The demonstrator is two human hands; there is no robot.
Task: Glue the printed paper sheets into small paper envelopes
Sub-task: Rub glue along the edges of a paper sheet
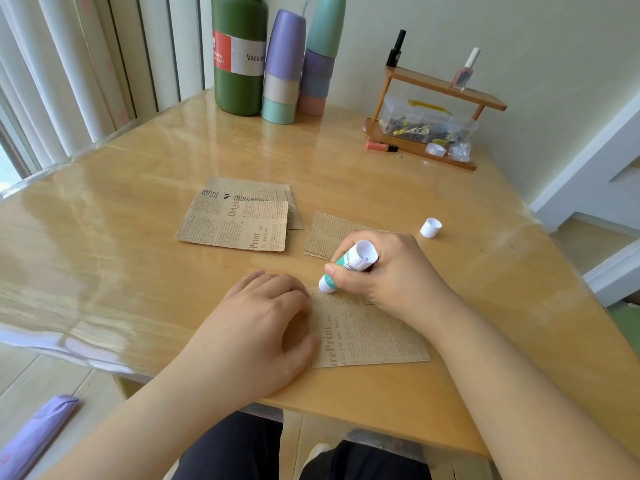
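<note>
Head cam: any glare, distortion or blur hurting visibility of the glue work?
Head view: window glare streaks the glossy wooden table on the left; wide-angle bends the table edges; the kraft newsprint sheet under the hands is sharp, its print legible; the right hand gripping the white-and-teal glue stick and the left hand show no motion blur.

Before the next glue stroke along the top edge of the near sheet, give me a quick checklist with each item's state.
1. Cap off the glue stick: ok, the white cap lies apart on the table.
2. Right hand grips the stick: ok.
3. Stick tip at the sheet's top edge: ok.
4. Left hand holds the sheet down: ok, it rests on the left edge.
5. Glue actually exposed at the tip: cannot tell.
6. Spare printed sheets within reach: ok, likely.
</note>
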